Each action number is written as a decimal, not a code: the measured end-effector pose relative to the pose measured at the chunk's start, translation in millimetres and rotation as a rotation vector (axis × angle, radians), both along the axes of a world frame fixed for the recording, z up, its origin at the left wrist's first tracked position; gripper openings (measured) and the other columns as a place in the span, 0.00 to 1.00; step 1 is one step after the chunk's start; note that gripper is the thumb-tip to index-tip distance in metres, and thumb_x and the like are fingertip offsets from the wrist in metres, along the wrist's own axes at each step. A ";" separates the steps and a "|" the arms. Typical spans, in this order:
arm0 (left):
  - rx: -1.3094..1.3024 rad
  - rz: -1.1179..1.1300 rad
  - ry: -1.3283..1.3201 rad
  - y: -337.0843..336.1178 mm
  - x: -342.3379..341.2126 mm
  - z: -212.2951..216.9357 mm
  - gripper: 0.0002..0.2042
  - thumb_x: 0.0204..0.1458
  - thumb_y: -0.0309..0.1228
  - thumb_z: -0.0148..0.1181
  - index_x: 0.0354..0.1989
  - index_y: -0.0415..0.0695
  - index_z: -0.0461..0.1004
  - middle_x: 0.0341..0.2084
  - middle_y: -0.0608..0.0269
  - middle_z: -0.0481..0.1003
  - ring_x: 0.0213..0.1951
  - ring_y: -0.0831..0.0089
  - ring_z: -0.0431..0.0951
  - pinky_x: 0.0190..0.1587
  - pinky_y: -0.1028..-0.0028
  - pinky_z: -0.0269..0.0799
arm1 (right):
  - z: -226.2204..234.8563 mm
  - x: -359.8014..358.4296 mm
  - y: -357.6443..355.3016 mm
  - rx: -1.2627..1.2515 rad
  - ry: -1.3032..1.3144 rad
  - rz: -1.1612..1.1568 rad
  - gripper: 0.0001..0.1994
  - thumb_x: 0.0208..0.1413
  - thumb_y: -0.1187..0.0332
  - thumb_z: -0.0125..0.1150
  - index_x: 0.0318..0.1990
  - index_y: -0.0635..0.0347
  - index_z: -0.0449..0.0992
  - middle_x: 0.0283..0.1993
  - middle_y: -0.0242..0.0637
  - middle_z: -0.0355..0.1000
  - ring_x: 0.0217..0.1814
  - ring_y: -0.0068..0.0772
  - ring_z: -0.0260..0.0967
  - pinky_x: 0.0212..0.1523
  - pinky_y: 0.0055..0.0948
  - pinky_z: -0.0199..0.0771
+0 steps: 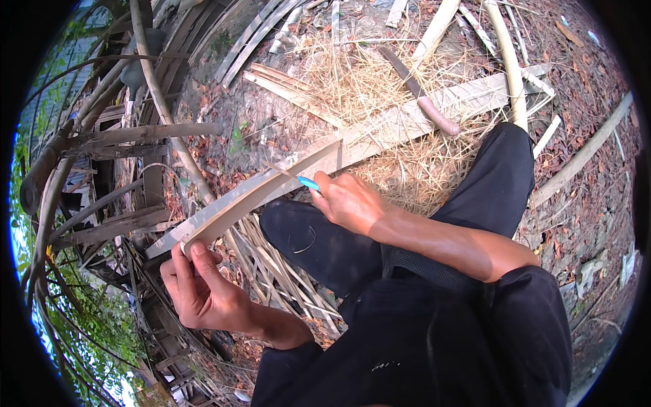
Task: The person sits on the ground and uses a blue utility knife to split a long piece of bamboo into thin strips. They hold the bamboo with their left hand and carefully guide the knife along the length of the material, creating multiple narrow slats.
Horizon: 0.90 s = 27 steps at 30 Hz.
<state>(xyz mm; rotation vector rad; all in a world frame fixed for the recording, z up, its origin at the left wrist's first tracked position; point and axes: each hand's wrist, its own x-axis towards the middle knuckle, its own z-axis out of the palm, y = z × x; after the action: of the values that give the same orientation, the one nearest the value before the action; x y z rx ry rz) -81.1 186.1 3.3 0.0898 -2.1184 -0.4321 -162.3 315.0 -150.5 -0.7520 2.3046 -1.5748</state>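
My left hand point(210, 288) pinches the near end of a long, thin wooden strip point(251, 198) between thumb and fingers. The strip slopes up to the right, over a wide pale plank point(386, 139). My right hand point(349, 203) is closed around a slim blue-handled tool point(308, 183) that looks like a small knife. Its thin end reaches left across the strip; whether it touches the wood I cannot tell. Farther off, a large knife point(437, 115) with a dull pink handle and dark blade lies across the plank.
Straw-like shavings point(352, 81) are heaped around the plank. A bundle of split sticks point(288, 275) lies beside my left knee. Poles and a rough wooden frame point(129, 136) stand at the left. A long pole point(583, 152) lies on leaf-strewn ground at the right.
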 end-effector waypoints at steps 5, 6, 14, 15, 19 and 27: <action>-0.011 0.015 -0.035 -1.8 2.7 2.6 0.11 0.53 0.17 0.60 0.45 0.29 0.76 0.26 0.59 0.71 0.21 0.80 0.69 0.23 0.81 0.64 | -5.7 -8.3 3.7 0.059 0.047 -0.010 0.12 0.60 0.66 0.51 0.37 0.70 0.69 0.20 0.56 0.70 0.26 0.59 0.73 0.27 0.50 0.73; -0.027 0.015 -0.038 -1.8 -0.3 4.1 0.11 0.53 0.17 0.60 0.45 0.29 0.77 0.25 0.59 0.71 0.21 0.80 0.69 0.23 0.81 0.64 | -0.5 -11.7 5.2 0.050 0.067 -0.013 0.12 0.60 0.66 0.50 0.36 0.70 0.69 0.20 0.56 0.71 0.26 0.59 0.73 0.27 0.50 0.73; -0.059 -0.008 -0.075 9.9 0.3 8.7 0.10 0.53 0.16 0.59 0.44 0.29 0.77 0.25 0.60 0.71 0.21 0.80 0.69 0.23 0.80 0.64 | -148.2 -23.9 45.5 0.389 0.059 -0.008 0.20 0.67 0.60 0.42 0.44 0.74 0.69 0.19 0.44 0.71 0.16 0.46 0.67 0.21 0.39 0.70; -0.045 0.002 -0.052 6.8 -1.1 7.4 0.10 0.53 0.16 0.59 0.44 0.29 0.77 0.25 0.60 0.71 0.21 0.80 0.69 0.23 0.80 0.63 | -133.5 -23.7 48.9 0.376 -0.018 -0.007 0.19 0.67 0.61 0.43 0.45 0.75 0.68 0.20 0.45 0.71 0.17 0.47 0.68 0.22 0.40 0.71; 0.005 0.022 -0.016 -0.8 0.2 2.2 0.09 0.53 0.17 0.58 0.43 0.29 0.77 0.24 0.61 0.70 0.21 0.80 0.69 0.23 0.81 0.61 | -15.2 -24.0 51.0 0.122 -0.214 -0.068 0.15 0.65 0.65 0.47 0.46 0.74 0.64 0.21 0.48 0.69 0.20 0.50 0.69 0.24 0.43 0.71; -0.006 -0.023 -0.041 2.4 0.7 6.7 0.09 0.52 0.16 0.59 0.42 0.29 0.78 0.23 0.59 0.70 0.20 0.79 0.69 0.21 0.81 0.59 | 105.1 19.4 30.3 -0.233 0.157 0.081 0.09 0.59 0.70 0.56 0.40 0.67 0.64 0.18 0.51 0.67 0.20 0.54 0.68 0.19 0.46 0.65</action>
<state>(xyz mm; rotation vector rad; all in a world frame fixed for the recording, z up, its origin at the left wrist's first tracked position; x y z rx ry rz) -80.5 188.4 9.9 0.0714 -2.1633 -0.4405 -142.9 345.2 -45.4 -1.0453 2.1851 -1.8273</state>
